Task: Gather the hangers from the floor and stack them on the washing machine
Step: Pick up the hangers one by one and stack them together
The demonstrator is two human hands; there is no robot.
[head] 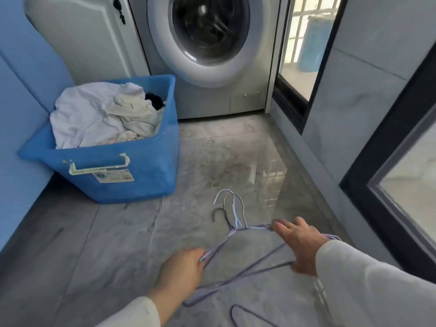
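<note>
Both hands (179, 267) on floor hangers (236, 234)

— Where do the hangers (236, 234) lie from the washing machine (210, 55)?
— On the floor (212, 161), well in front of its door, their hooks pointing back toward it. Your left hand (179, 267) and right hand (298, 244) flank the bundle, each touching a side.
— And the tub (132, 171)?
— In front of the washing machine, off to its left, by the wall, with laundry (103, 116) inside. A cabinet door (82, 34) stands just left of the washing machine, a glass door (299, 55) just right.
</note>
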